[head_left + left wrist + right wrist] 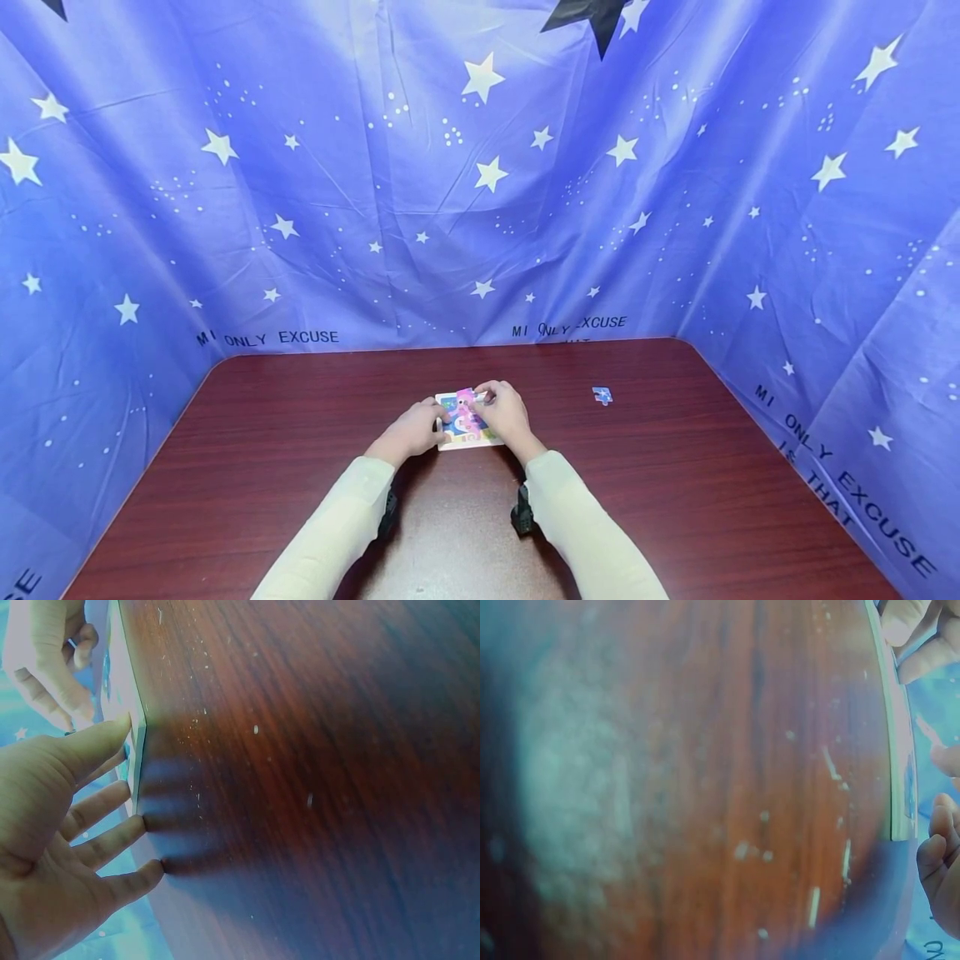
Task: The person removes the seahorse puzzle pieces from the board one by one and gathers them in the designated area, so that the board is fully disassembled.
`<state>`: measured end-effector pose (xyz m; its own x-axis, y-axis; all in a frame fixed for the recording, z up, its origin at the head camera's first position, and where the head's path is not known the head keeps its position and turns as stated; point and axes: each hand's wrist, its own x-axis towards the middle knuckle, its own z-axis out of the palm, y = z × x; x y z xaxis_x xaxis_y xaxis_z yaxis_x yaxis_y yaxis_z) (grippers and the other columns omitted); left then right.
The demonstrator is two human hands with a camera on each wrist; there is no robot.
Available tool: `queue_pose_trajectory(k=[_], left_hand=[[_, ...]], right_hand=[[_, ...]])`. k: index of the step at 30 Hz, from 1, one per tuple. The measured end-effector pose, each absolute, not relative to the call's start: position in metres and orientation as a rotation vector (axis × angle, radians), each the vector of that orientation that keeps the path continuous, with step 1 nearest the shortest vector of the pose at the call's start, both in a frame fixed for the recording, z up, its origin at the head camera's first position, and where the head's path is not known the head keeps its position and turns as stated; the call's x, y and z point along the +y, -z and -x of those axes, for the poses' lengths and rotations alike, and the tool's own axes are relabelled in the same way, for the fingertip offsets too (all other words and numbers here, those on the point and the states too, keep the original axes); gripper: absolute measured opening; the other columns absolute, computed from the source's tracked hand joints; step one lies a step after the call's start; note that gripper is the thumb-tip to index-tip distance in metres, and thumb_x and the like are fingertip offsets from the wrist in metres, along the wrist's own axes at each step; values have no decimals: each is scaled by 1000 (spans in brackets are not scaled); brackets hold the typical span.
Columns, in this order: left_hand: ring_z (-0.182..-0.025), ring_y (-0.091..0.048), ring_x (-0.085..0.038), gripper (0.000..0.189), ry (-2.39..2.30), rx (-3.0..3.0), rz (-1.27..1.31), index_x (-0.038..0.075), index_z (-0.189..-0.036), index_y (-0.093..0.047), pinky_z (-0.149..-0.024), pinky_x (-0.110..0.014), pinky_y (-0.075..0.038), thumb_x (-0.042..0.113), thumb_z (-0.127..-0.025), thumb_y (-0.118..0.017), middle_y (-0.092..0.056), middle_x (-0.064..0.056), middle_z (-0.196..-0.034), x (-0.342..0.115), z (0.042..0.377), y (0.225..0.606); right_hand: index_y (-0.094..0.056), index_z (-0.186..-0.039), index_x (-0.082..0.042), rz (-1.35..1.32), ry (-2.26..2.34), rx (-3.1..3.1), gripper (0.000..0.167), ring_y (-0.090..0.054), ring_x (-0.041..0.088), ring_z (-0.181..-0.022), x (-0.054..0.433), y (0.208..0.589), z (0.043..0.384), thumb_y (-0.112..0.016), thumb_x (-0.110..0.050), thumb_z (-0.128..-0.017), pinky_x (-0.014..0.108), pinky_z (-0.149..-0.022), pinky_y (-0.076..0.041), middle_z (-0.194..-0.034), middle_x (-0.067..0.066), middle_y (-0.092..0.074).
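We are finding a lane between the two sleeves [330, 525], leading over the tabletop [450, 533] to the near edge of the puzzle board [450, 444]; black wrist cameras [522, 512] are narrowing it from both sides. The left hand [408, 429] is blocking the board's left edge, the right hand [507, 417] its far right corner. We are seeing room outside both arms, with one flat loose jigsaw piece [602, 396] lying on the right. Star-patterned drapes [420, 275] are walling the left, far and right sides.

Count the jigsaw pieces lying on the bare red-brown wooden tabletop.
1: a small, mostly blue jigsaw piece, right of the white-edged rectangular picture board. Any under the board would be hidden.
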<state>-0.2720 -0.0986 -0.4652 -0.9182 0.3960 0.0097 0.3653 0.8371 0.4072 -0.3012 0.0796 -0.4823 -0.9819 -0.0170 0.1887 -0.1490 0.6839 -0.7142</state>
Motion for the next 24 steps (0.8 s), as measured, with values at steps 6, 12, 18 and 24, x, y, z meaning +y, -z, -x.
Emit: queue_pose_trajectory(k=[6, 12, 18, 24], left_hand=[[-93, -54, -22, 22, -625, 2940, -599, 6, -99, -65, -89, -38, -46, 18, -82, -71, -56, -8, -104, -99, 272, 466], [-93, -55, -23, 22, -619, 2946, -609, 6, -99, -65, -89, -38, -46, 18, -81, -72, -56, -7, -102, -99, 272, 467], [-90, -55, -22, 22, -625, 2944, -616, 6, -99, -65, -87, -38, -47, 17, -81, -71, -56, -7, -101, -98, 271, 466], [-89, -54, -21, 21, -635, 2941, -620, 5, -99, -65, -86, -38, -46, 15, -81, -71, -55, -8, -101, -98, 271, 464]], right_hand=[[-68, -93, -14, -135, -1194, -2708, 18, -47, 13, -67, 81, 481, 301, -75, -22, -78, 27, -61, -37, -79, 1, -53], [-68, -94, -15, -145, -1179, -2709, 20, -48, 12, -68, 83, 480, 302, -75, -23, -77, 26, -61, -38, -79, 0, -53], [-69, -95, -14, -152, -1173, -2715, 22, -48, 13, -68, 86, 479, 302, -75, -24, -77, 27, -61, -38, -79, 1, -54], [-68, -96, -14, -143, -1166, -2719, 22, -48, 14, -69, 88, 477, 302, -75, -26, -78, 27, -62, -39, -81, 2, -55]])
